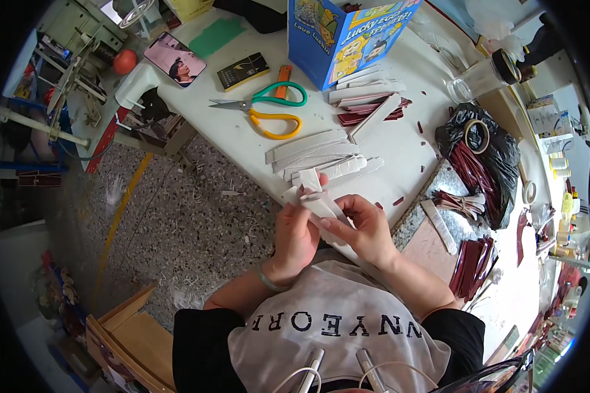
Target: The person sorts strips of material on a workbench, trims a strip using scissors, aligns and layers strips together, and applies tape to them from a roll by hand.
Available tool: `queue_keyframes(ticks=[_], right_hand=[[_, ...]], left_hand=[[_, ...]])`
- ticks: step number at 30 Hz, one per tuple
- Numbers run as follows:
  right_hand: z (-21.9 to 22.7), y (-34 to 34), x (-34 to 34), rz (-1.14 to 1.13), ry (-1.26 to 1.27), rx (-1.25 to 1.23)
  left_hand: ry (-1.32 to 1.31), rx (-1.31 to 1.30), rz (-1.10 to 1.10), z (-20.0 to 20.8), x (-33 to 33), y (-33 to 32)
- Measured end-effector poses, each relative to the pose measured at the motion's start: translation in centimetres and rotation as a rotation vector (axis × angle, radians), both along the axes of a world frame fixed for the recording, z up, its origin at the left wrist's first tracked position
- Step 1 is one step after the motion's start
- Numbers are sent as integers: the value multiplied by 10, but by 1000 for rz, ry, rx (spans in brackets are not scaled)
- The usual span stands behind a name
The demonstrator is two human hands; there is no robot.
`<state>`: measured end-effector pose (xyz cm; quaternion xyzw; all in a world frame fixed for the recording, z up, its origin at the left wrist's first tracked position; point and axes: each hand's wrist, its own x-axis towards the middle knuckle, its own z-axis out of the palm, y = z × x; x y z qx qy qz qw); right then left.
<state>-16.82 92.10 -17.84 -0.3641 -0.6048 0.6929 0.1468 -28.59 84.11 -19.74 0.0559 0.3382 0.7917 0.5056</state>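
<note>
Pinching flat, whitish, strip-shaped piece [321,207] between thumb and fingers of right grip [368,232]; closing left grip [294,234] on its opposite side. Holding piece at near edge of white bench [400,141], just short of loose pile of long, flat, white strips [314,150]. Showing, beyond pile, metal scissors with green and yellow handle loops [245,105] and glossy dark-red strips [354,120].

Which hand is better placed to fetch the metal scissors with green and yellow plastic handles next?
Probably the left hand: it is nearer the scissors, while the right hand sits farther right. Both hold flat white strips.
</note>
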Motion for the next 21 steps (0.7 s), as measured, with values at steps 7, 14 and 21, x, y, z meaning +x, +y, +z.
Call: queue_keyframes(ticks=[7,14,21], right_hand=[[15,53,37,-163,-80,131],[31,68,50,-302,237,-158],[33,54,36,-224,305,-379]], left_hand=[[355,-150,-115,-4,-11,-9],[1699,-166,25,-16,-2,1],[1738,-245,99,13,-15,7]])
